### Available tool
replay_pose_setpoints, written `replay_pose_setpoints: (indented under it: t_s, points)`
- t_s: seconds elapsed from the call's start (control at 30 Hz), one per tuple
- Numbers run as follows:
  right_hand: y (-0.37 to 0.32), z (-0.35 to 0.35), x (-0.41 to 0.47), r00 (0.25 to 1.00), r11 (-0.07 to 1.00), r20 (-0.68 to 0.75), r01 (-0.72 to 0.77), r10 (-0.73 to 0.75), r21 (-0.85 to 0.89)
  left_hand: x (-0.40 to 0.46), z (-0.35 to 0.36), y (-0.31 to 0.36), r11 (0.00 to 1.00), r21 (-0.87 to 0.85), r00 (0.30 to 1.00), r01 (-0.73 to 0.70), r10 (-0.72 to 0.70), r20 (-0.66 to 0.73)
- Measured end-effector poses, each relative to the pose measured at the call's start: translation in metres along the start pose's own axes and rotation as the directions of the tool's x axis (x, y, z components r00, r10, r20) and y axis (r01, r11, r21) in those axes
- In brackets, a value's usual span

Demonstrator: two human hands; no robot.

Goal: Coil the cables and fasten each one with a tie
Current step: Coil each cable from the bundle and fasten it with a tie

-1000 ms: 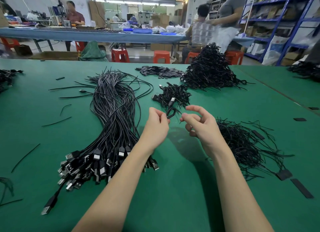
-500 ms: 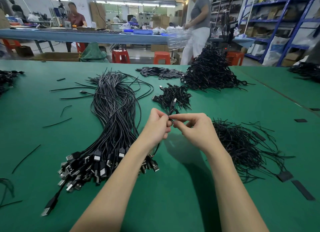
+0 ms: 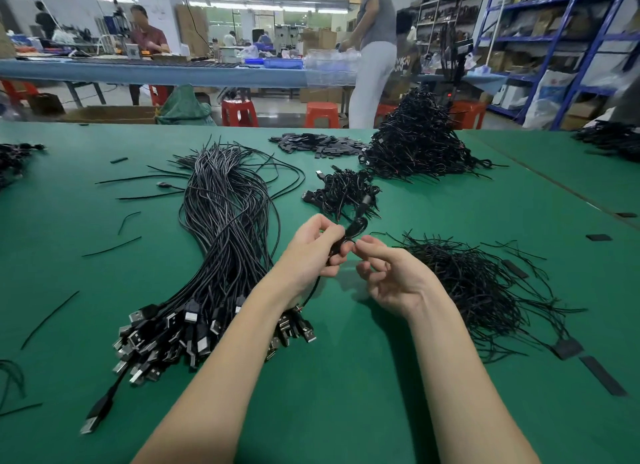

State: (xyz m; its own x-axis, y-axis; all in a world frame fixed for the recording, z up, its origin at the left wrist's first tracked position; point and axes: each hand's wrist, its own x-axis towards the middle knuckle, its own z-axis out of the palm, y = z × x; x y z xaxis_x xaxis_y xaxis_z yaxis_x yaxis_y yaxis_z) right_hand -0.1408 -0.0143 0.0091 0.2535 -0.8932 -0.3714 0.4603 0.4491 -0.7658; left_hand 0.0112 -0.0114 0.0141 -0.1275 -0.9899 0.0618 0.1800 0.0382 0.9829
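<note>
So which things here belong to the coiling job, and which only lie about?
For the job:
- left hand gripping the coiled cable
- right hand
- bundle of loose cables
- heap of ties
- small pile of tied cables

Lying about:
- flat black strips
- red stools
- blue shelves

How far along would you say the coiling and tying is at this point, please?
Done: a small pile of coiled cables lies beyond the hands, with a bigger heap behind it. In hand: the left hand grips one coiled cable while the right hand works at it with its fingertips, seemingly fastening a tie. Left: a thick bundle of straight cables on the left, and loose ties on the right.
</note>
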Motion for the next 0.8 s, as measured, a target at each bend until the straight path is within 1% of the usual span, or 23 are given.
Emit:
replay_pose_setpoints:
  t_s: [0.03, 0.1, 0.17, 0.2, 0.27, 0.3, 0.33, 0.37, 0.4, 0.43, 0.47, 0.5, 0.53, 0.6, 0.63, 0.73, 0.77, 0.8]
  points:
    - [-0.002, -0.004, 0.000, 1.000, 1.000, 0.019, 0.017, -0.016, -0.012, -0.002, -0.002, 0.002, 1.000, 0.015, 0.997, 0.007, -0.008, 0.080]
    - [-0.008, -0.014, 0.000, 0.996, 0.988, 0.042, 0.084, -0.080, -0.128, -0.005, -0.006, 0.009, 0.995, 0.101, 0.978, -0.005, -0.016, 0.206]
    - [-0.015, -0.023, -0.004, 0.988, 0.957, 0.077, 0.152, -0.137, -0.247, -0.009, -0.010, 0.015, 0.967, 0.249, 0.956, -0.059, -0.017, 0.294]
    - [-0.017, -0.028, -0.008, 0.981, 0.936, 0.117, 0.186, -0.158, -0.299, -0.011, -0.011, 0.018, 0.943, 0.320, 0.941, -0.088, -0.027, 0.338]
    - [-0.023, -0.032, -0.016, 0.957, 0.860, 0.204, 0.276, -0.206, -0.429, -0.014, -0.012, 0.022, 0.885, 0.448, 0.920, -0.126, -0.064, 0.386]
    - [-0.026, -0.031, -0.019, 0.946, 0.793, 0.216, 0.322, -0.244, -0.517, -0.014, -0.012, 0.023, 0.849, 0.511, 0.925, -0.131, -0.082, 0.372]
    - [-0.029, -0.028, -0.020, 0.930, 0.701, 0.207, 0.365, -0.304, -0.613, -0.014, -0.012, 0.023, 0.812, 0.569, 0.938, -0.125, -0.091, 0.336]
    - [-0.032, -0.023, -0.020, 0.902, 0.587, 0.198, 0.404, -0.384, -0.702, -0.013, -0.011, 0.022, 0.777, 0.618, 0.954, -0.117, -0.085, 0.286]
    - [-0.034, -0.017, -0.019, 0.859, 0.458, 0.208, 0.437, -0.469, -0.774, -0.012, -0.010, 0.021, 0.744, 0.659, 0.970, -0.109, -0.064, 0.233]
    - [-0.035, -0.010, -0.017, 0.805, 0.330, 0.241, 0.468, -0.542, -0.820, -0.012, -0.009, 0.021, 0.713, 0.693, 0.983, -0.105, -0.033, 0.182]
    - [-0.034, -0.003, -0.016, 0.749, 0.224, 0.287, 0.499, -0.598, -0.837, -0.012, -0.007, 0.020, 0.688, 0.718, 0.991, -0.104, 0.009, 0.136]
    - [-0.031, 0.004, -0.015, 0.698, 0.154, 0.325, 0.530, -0.638, -0.834, -0.012, -0.006, 0.021, 0.673, 0.732, 0.994, -0.106, 0.056, 0.093]
    - [-0.027, 0.009, -0.014, 0.655, 0.116, 0.350, 0.558, -0.670, -0.822, -0.012, -0.006, 0.021, 0.672, 0.733, 0.994, -0.105, 0.100, 0.050]
    - [-0.021, 0.016, -0.013, 0.605, 0.101, 0.358, 0.592, -0.711, -0.800, -0.011, -0.006, 0.022, 0.698, 0.711, 0.987, -0.086, 0.157, -0.036]
    - [-0.018, 0.016, -0.012, 0.599, 0.118, 0.349, 0.602, -0.721, -0.790, -0.010, -0.006, 0.022, 0.715, 0.696, 0.983, -0.071, 0.169, -0.073]
    - [-0.015, 0.014, -0.011, 0.636, 0.236, 0.287, 0.608, -0.716, -0.758, -0.008, -0.006, 0.019, 0.782, 0.621, 0.971, -0.045, 0.180, -0.156]
    - [-0.016, 0.012, -0.011, 0.656, 0.258, 0.266, 0.588, -0.706, -0.766, -0.008, -0.005, 0.017, 0.785, 0.617, 0.965, -0.046, 0.194, -0.175]
    - [-0.017, 0.011, -0.010, 0.676, 0.256, 0.253, 0.558, -0.693, -0.790, -0.007, -0.004, 0.015, 0.780, 0.624, 0.959, -0.052, 0.213, -0.187]
